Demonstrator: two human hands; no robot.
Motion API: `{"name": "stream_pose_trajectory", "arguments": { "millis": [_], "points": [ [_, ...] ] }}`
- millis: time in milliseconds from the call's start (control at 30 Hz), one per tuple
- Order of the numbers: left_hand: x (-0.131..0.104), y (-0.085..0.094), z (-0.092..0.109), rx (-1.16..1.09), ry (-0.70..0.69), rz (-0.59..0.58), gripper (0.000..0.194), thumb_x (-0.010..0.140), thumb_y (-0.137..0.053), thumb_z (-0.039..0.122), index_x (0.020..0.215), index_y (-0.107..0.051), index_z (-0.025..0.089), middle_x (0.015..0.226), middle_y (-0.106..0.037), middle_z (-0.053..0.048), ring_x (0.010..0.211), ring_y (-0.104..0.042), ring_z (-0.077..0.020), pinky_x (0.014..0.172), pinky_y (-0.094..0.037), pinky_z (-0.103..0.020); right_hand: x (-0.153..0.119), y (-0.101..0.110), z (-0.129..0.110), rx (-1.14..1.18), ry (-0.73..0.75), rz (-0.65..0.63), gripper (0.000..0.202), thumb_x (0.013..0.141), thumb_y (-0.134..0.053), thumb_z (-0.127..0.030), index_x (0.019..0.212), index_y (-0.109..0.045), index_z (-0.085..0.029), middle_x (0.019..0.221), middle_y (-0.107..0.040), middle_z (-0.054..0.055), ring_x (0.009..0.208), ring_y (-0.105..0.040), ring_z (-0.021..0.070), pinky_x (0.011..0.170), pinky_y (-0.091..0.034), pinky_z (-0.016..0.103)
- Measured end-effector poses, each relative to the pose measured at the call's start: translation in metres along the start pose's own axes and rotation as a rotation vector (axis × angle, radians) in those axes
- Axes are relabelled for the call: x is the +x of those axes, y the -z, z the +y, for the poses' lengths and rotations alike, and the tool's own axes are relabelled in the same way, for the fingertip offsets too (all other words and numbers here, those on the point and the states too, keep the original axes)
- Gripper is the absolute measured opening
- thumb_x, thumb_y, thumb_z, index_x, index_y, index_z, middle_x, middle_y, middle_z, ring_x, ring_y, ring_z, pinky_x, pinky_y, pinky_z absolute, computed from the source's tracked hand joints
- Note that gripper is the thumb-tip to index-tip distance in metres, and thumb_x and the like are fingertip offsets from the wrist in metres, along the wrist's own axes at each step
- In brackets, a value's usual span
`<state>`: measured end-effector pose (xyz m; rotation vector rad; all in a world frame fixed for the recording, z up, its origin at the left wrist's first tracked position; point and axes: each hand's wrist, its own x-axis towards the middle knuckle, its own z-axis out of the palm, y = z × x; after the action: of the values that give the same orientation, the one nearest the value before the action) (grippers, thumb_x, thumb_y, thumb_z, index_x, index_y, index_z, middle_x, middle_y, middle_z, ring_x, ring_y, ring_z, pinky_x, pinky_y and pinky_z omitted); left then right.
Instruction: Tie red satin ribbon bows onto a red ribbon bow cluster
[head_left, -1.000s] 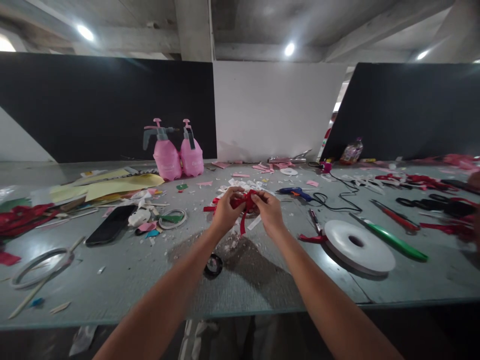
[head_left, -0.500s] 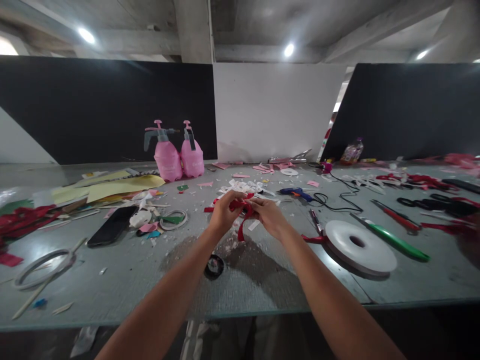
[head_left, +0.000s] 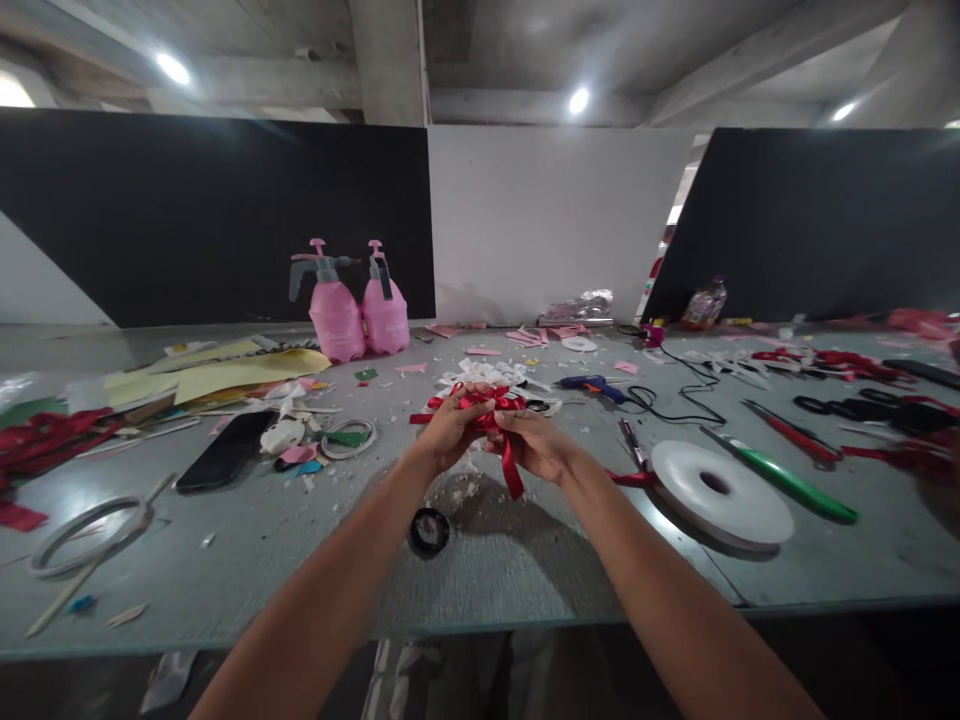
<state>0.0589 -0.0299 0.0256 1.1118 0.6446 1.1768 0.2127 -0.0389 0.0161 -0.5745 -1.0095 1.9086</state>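
Observation:
A looped red ribbon bow [head_left: 501, 400] is held between my two hands above the middle of the table. My left hand [head_left: 452, 428] is closed on its left side, fingers pinching the loops. From the other side my right hand [head_left: 536, 442] grips the bow near its centre. One ribbon tail hangs down between the hands. Below them a black tape ring [head_left: 430, 531] lies on the table. To the right sits a white ribbon spool [head_left: 720, 495], a strip of red ribbon reaching out from its left side.
A blue glue gun [head_left: 592, 386] with a black cord lies beyond my right hand. Green-handled [head_left: 799, 483] and red-handled tools rest at the right. On the left are a phone [head_left: 227, 452], white rings and paper scraps. Two pink spray bottles [head_left: 337, 320] stand at the back.
The bow has turned in my hands, so more loops show and its tail hangs further right. My right hand has rolled over and lowered slightly.

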Motion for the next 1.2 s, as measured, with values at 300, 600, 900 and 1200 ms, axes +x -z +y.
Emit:
{"name": "stream_pose_trajectory", "arguments": {
  "millis": [300, 600, 900, 1200],
  "points": [
    [-0.007, 0.004, 0.012, 1.103, -0.853, 0.251, 0.019, 0.076, -0.053, 0.006, 0.08, -0.064, 0.02, 0.105, -0.056, -0.006, 0.104, -0.052, -0.0207, 0.097, -0.038, -0.04, 0.008, 0.006, 0.0, 0.049, 0.128, 0.12, 0.015, 0.073, -0.076, -0.025, 0.082, -0.07, -0.014, 0.08, -0.071, 0.004, 0.068, -0.062, 0.0123, 0.071, -0.054, 0.028],
    [-0.017, -0.002, 0.015, 1.393, -0.917, 0.294, 0.01, 0.084, -0.062, 0.028, 0.089, -0.07, 0.025, 0.103, -0.06, -0.005, 0.1, -0.052, -0.0218, 0.091, -0.037, -0.039, 0.009, 0.008, -0.001, 0.082, 0.155, 0.106, 0.013, 0.073, -0.076, -0.024, 0.079, -0.069, -0.015, 0.076, -0.069, 0.002, 0.067, -0.061, 0.0114, 0.07, -0.052, 0.027],
    [-0.01, 0.0, 0.005, 1.337, -0.769, 0.334, 0.012, 0.081, -0.067, 0.029, 0.091, -0.072, 0.026, 0.099, -0.062, -0.004, 0.097, -0.054, -0.0208, 0.088, -0.039, -0.037, 0.01, 0.008, 0.0, 0.056, 0.165, 0.112, 0.017, 0.069, -0.079, -0.024, 0.078, -0.07, -0.014, 0.078, -0.071, 0.003, 0.07, -0.064, 0.0129, 0.073, -0.055, 0.029],
    [0.008, 0.007, -0.005, 0.546, -0.432, 0.293, 0.017, 0.076, -0.066, 0.034, 0.075, -0.062, 0.017, 0.073, -0.059, -0.001, 0.067, -0.055, -0.0129, 0.066, -0.043, -0.024, 0.009, 0.002, -0.007, 0.042, 0.208, 0.189, 0.024, 0.063, -0.081, -0.017, 0.085, -0.072, -0.017, 0.078, -0.072, 0.003, 0.065, -0.066, 0.0134, 0.066, -0.055, 0.028]
  ]
}}
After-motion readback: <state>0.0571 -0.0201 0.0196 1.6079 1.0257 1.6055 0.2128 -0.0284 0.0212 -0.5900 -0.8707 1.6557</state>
